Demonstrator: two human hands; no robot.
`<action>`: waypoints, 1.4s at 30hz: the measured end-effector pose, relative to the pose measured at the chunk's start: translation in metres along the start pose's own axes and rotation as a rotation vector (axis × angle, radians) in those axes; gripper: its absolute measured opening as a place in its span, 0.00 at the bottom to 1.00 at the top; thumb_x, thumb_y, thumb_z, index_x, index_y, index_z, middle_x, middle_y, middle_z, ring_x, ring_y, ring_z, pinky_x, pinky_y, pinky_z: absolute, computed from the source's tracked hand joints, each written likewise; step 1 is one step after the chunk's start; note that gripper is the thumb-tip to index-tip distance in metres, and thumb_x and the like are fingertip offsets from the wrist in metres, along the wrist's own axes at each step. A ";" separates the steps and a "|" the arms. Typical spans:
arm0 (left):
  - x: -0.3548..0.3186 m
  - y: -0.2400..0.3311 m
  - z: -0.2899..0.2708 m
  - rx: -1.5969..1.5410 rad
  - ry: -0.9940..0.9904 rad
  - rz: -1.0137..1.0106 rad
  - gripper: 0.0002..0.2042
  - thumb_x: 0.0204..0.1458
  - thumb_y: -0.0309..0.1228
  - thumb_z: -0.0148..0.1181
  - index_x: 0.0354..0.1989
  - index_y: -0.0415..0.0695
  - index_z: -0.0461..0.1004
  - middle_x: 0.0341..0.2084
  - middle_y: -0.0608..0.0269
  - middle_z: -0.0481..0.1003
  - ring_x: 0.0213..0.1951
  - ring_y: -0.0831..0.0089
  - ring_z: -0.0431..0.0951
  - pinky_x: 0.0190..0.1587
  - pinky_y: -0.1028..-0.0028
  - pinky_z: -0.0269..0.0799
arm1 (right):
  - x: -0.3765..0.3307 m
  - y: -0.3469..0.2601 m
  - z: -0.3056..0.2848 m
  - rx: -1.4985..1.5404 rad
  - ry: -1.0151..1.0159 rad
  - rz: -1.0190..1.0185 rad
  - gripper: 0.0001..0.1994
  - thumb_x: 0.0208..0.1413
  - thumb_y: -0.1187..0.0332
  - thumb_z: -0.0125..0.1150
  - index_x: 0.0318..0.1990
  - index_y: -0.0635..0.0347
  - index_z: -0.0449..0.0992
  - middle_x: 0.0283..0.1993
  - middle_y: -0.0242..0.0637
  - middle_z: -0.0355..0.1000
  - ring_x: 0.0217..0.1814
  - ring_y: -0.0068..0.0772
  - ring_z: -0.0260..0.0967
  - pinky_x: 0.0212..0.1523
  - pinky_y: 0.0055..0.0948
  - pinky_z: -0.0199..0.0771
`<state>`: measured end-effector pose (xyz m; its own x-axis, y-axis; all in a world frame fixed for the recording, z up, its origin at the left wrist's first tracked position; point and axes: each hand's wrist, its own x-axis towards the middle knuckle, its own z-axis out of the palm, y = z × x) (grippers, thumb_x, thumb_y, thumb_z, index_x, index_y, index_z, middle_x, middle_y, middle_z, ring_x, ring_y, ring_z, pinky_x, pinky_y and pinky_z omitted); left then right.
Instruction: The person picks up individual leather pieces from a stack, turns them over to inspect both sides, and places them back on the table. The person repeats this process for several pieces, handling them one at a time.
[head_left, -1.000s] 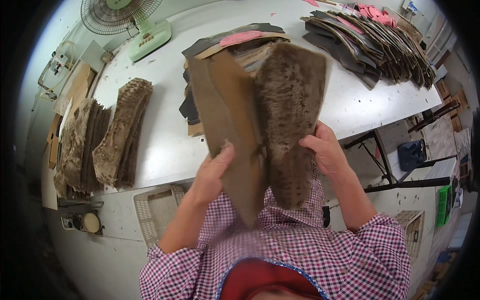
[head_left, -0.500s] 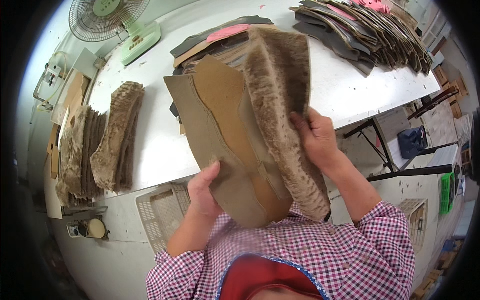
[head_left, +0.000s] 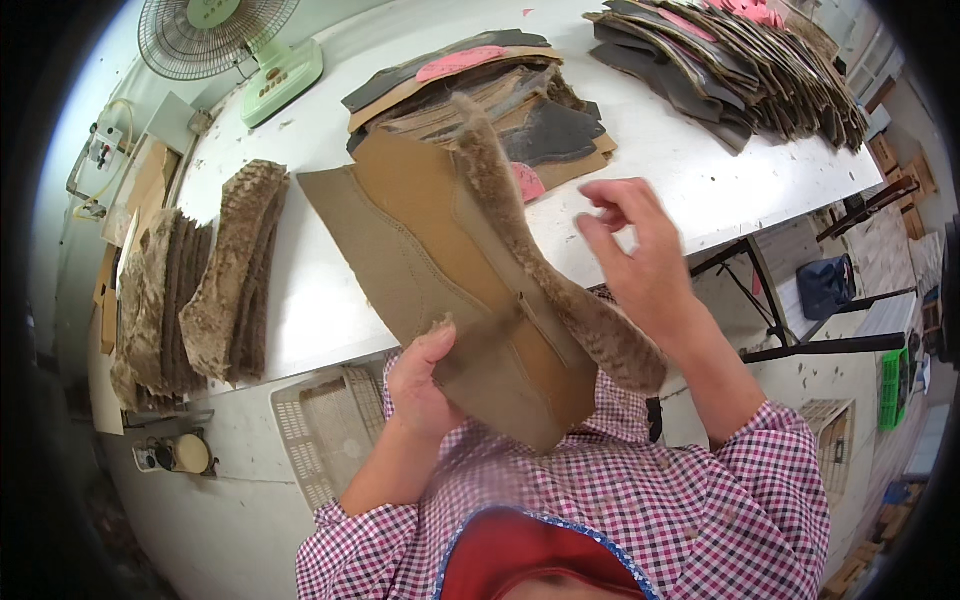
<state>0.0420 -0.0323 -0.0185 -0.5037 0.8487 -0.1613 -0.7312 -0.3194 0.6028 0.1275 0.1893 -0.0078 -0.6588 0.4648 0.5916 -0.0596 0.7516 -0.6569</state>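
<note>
At the left of the panel (head_left: 455, 275), the left hand (head_left: 421, 385) pinches its edge; the long axis leans up-left. The right hand (head_left: 642, 268), nearer the fur (head_left: 512, 228), is empty, grip half spread.

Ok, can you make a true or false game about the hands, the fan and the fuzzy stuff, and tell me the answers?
1. The left hand holds a brown piece. True.
2. The right hand is squeezing that piece too. False: the right hand is apart from it.
3. A green fan stands on the white table. True.
4. The fuzzy stacks on the left are bright blue. False: they are brown.
5. A pink scrap lies on the middle pile. True.
</note>
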 end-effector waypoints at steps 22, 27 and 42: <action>-0.002 -0.005 0.008 0.135 0.005 0.007 0.30 0.49 0.33 0.44 0.61 0.30 0.57 0.59 0.45 0.64 0.59 0.54 0.66 0.64 0.61 0.58 | -0.025 -0.057 -0.013 0.281 -0.291 0.303 0.08 0.51 0.73 0.63 0.37 0.68 0.75 0.32 0.42 0.74 0.32 0.31 0.75 0.34 0.25 0.75; -0.001 -0.007 0.006 0.160 0.046 -0.003 0.29 0.49 0.32 0.44 0.61 0.29 0.58 0.58 0.45 0.65 0.58 0.55 0.67 0.63 0.61 0.59 | -0.034 -0.057 -0.005 0.269 -0.208 0.268 0.06 0.53 0.75 0.62 0.37 0.67 0.75 0.30 0.41 0.73 0.28 0.26 0.72 0.29 0.26 0.72; -0.002 -0.008 0.000 0.315 0.066 0.201 0.22 0.54 0.30 0.57 0.57 0.35 0.64 0.52 0.55 0.71 0.54 0.67 0.71 0.56 0.66 0.68 | -0.032 -0.043 0.009 0.375 -0.114 0.253 0.03 0.60 0.78 0.54 0.36 0.68 0.73 0.27 0.24 0.66 0.28 0.11 0.58 0.28 0.13 0.59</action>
<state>0.0483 -0.0317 -0.0231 -0.6588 0.7500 -0.0597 -0.4428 -0.3223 0.8367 0.1439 0.1376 -0.0028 -0.7647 0.5415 0.3493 -0.1396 0.3900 -0.9102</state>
